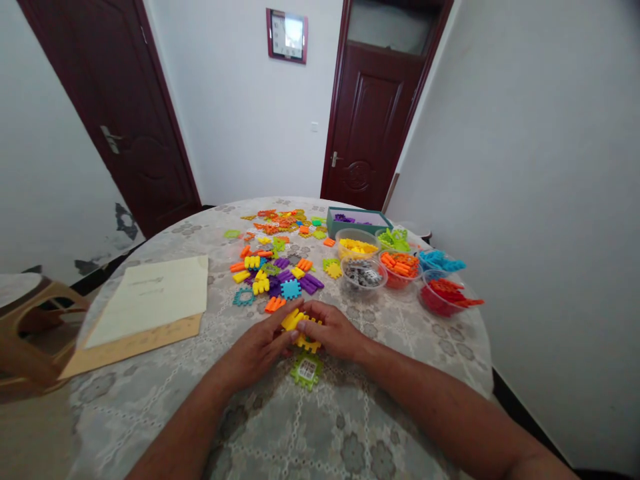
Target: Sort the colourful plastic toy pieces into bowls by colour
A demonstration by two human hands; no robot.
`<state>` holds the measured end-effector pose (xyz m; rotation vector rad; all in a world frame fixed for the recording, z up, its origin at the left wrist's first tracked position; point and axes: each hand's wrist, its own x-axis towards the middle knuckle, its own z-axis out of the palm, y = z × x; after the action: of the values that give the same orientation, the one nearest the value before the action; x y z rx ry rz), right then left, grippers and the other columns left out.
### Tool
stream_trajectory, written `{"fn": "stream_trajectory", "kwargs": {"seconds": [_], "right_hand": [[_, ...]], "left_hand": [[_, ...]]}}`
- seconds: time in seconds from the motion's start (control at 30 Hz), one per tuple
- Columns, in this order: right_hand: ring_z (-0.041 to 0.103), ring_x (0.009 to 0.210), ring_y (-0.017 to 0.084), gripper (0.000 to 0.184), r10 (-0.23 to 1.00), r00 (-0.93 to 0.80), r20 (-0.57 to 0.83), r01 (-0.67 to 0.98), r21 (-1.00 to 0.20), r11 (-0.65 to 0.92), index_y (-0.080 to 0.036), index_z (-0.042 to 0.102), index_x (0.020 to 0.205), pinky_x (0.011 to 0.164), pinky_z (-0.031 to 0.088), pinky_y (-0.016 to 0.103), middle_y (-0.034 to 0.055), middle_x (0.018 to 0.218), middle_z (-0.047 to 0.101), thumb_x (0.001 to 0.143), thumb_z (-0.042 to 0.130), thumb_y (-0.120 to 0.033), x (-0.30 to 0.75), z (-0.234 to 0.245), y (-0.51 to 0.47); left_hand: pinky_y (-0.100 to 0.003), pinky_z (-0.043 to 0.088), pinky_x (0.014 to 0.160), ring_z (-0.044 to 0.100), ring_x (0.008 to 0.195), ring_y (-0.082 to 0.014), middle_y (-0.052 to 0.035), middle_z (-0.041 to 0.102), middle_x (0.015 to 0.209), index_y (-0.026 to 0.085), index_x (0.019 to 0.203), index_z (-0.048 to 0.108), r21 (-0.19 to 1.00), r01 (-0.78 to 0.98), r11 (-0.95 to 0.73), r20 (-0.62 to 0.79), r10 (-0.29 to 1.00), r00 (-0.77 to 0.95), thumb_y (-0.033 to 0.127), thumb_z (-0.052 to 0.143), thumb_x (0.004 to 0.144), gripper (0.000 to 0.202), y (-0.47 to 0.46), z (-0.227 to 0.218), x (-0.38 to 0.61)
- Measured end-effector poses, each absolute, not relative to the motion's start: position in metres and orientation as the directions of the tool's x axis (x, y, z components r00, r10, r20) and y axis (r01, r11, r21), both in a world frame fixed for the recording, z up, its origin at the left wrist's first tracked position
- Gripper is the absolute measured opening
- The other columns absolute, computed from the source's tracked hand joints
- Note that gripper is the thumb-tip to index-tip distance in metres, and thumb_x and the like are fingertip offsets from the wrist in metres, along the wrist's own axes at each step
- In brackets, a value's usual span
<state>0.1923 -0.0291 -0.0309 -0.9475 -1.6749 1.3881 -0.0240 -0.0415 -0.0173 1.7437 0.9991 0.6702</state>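
My left hand [263, 347] and my right hand [334, 330] meet over the round table [260, 427], both pinching a yellow toothed building piece [299, 328] held just above the cloth. A green square frame piece [307, 371] lies right below my hands. Beyond my fingers spreads a scatter of loose plastic pieces [280, 277] in orange, yellow, purple, blue and green.
Several clear bowls [400, 270] of sorted pieces stand at the right, with a teal box [356, 219] behind them. Paper sheets on a brown envelope [145, 307] lie at the left. A wooden chair [30, 327] stands off the table's left edge. Two dark doors stand behind.
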Motion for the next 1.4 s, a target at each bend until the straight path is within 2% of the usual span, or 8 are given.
{"fn": "stream_trajectory", "kwargs": {"seconds": [0.2,0.37,0.47,0.57,0.73,1.03,1.27,1.4], "right_hand": [[0.063,0.076,0.014,0.034,0.908,-0.402,0.120,0.070,-0.984,0.162,-0.025,0.068,0.119,0.065,0.050,0.024,0.0003,0.100,0.072,0.090,0.069,-0.043,0.200,-0.017,-0.030],[0.060,0.066,0.014,0.044,0.972,-0.119,0.203,0.228,-0.947,0.226,-0.024,0.065,0.125,0.053,0.047,0.024,0.0014,0.094,0.071,0.089,0.067,-0.049,0.239,0.031,-0.006],[0.066,0.082,0.018,0.044,0.894,0.033,0.447,0.483,-0.790,0.377,-0.021,0.066,0.125,0.069,0.054,0.029,0.0052,0.104,0.072,0.090,0.066,-0.049,0.279,0.066,0.035],[0.068,0.090,0.021,0.040,0.834,0.095,0.543,0.769,-0.572,0.285,-0.020,0.068,0.125,0.080,0.054,0.032,0.0069,0.107,0.075,0.093,0.061,-0.044,0.316,0.085,0.089],[0.070,0.102,0.023,0.036,0.898,0.170,0.407,0.955,-0.292,-0.048,-0.018,0.072,0.122,0.090,0.051,0.030,0.0112,0.115,0.076,0.092,0.062,-0.036,0.350,0.077,0.158],[0.071,0.104,0.024,0.033,0.920,0.192,0.341,0.970,-0.208,-0.125,-0.014,0.076,0.117,0.092,0.050,0.030,0.0141,0.114,0.078,0.090,0.063,-0.028,0.360,0.063,0.183],[0.066,0.117,0.022,0.035,0.930,-0.066,0.363,0.989,-0.098,0.108,-0.017,0.072,0.124,0.102,0.045,0.028,0.0107,0.126,0.074,0.100,0.050,-0.026,0.306,0.069,0.150],[0.062,0.126,0.024,0.042,0.937,-0.343,0.061,0.937,0.095,0.337,-0.013,0.064,0.138,0.107,0.043,0.030,0.0171,0.138,0.067,0.100,0.046,-0.018,0.242,0.050,0.118]], "left_hand": [[-0.037,0.060,0.087,0.070,0.106,-0.0248,-0.0115,0.065,0.141,0.028,0.159,0.042,0.944,0.264,-0.200,0.054,0.879,0.474,0.053,0.059,0.098,0.068,-0.041,-0.013,-0.022],[-0.037,0.061,0.080,0.074,0.099,-0.0236,-0.0123,0.072,0.127,0.024,0.154,0.045,0.949,0.276,-0.154,0.060,0.945,0.320,0.055,0.050,0.100,0.062,-0.038,-0.013,-0.027],[-0.038,0.059,0.083,0.075,0.096,-0.0244,-0.0097,0.077,0.114,0.023,0.140,0.060,0.859,0.448,-0.249,0.152,0.958,0.241,0.050,0.049,0.100,0.049,-0.034,-0.014,-0.029],[-0.038,0.056,0.091,0.074,0.102,-0.0261,-0.0095,0.078,0.117,0.023,0.131,0.068,0.722,0.605,-0.335,0.236,0.942,0.239,0.041,0.051,0.099,0.040,-0.032,-0.019,-0.029],[-0.038,0.053,0.099,0.073,0.111,-0.0256,-0.0092,0.077,0.125,0.024,0.126,0.070,0.603,0.684,-0.410,0.274,0.912,0.305,0.035,0.048,0.100,0.036,-0.029,-0.030,-0.029],[-0.040,0.052,0.102,0.073,0.112,-0.0255,-0.0098,0.077,0.121,0.021,0.123,0.070,0.556,0.711,-0.431,0.297,0.902,0.314,0.033,0.046,0.102,0.033,-0.030,-0.031,-0.031],[-0.039,0.054,0.098,0.074,0.107,-0.0247,-0.0092,0.078,0.117,0.021,0.121,0.070,0.536,0.728,-0.428,0.299,0.902,0.311,0.029,0.047,0.102,0.031,-0.032,-0.028,-0.030],[-0.040,0.053,0.099,0.073,0.109,-0.0253,-0.0096,0.078,0.118,0.020,0.121,0.070,0.522,0.739,-0.425,0.287,0.904,0.317,0.027,0.046,0.103,0.031,-0.033,-0.029,-0.029]]}}
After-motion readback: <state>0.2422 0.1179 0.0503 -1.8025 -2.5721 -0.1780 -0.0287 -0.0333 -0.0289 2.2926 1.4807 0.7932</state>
